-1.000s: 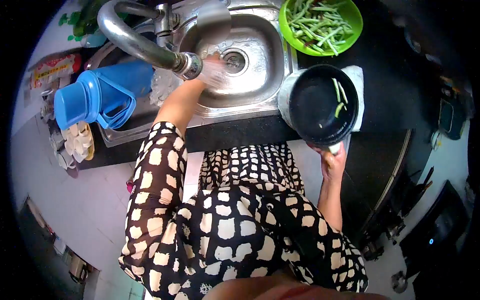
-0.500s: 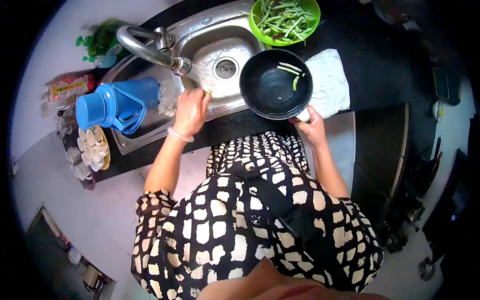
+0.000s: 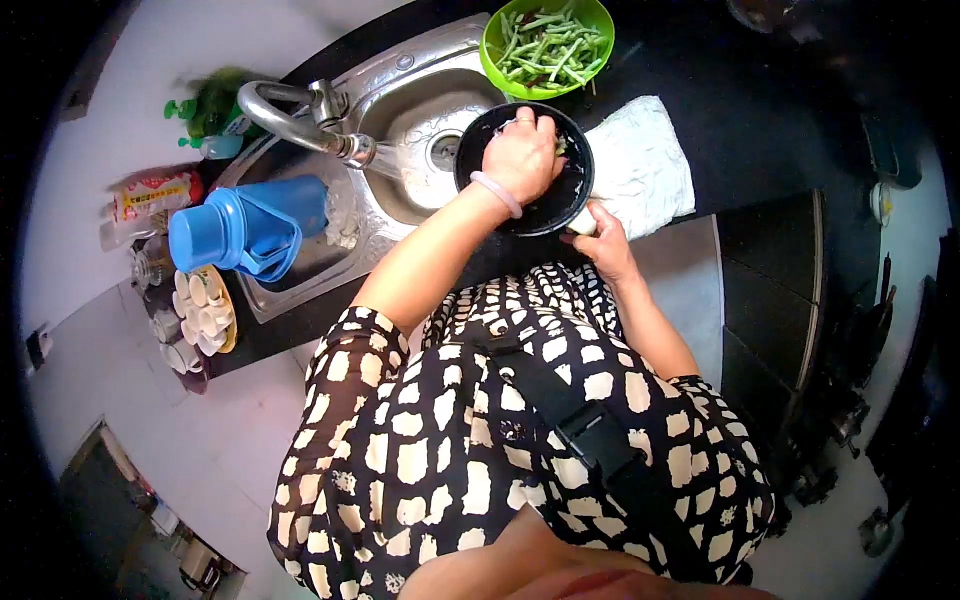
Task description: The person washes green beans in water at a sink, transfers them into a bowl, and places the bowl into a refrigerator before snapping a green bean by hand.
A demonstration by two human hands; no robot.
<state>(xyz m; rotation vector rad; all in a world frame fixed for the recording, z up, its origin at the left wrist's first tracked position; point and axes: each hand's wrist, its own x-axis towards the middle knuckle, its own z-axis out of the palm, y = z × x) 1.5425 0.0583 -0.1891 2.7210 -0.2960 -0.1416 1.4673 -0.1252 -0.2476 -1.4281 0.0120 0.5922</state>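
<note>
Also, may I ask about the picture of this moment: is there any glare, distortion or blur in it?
Head view: strong wide-lens curving, corners fading to black; head view: bright glints on the metal faucet and sink; head view: the running water looks like a soft pale smear; head view: the black pan is dark inside, hiding detail.

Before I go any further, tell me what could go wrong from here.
The round black pan might tip: the right-hand grip holds it by its pale handle while the left-hand grip reaches inside. Water runs from the curved silver metal faucet nearby and could splash into the pan. The bright green bowl of cut green beans sits just beyond the pan, so a careless swing could knock it.
</note>
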